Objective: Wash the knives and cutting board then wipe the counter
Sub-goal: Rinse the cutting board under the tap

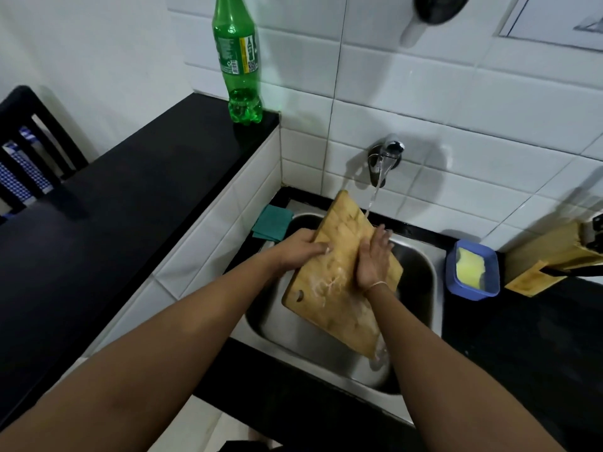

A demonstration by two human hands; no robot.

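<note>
A wet wooden cutting board (336, 288) is held tilted over the steel sink (421, 282), its far end under the running tap (386, 154). My left hand (300, 252) grips the board's left edge, thumb on its face. My right hand (373, 259) lies flat on the board's surface with fingers straight, water running over them. A wooden knife block (554, 256) stands on the black counter (522, 337) at the far right, a dark knife handle sticking out of it. No loose knife is visible.
A blue tub with a yellow sponge (471, 269) sits right of the sink. A folded teal cloth (272, 221) lies at the sink's back left corner. A green plastic bottle (238, 60) stands on the raised black ledge (114, 190). A dark chair (29, 148) is far left.
</note>
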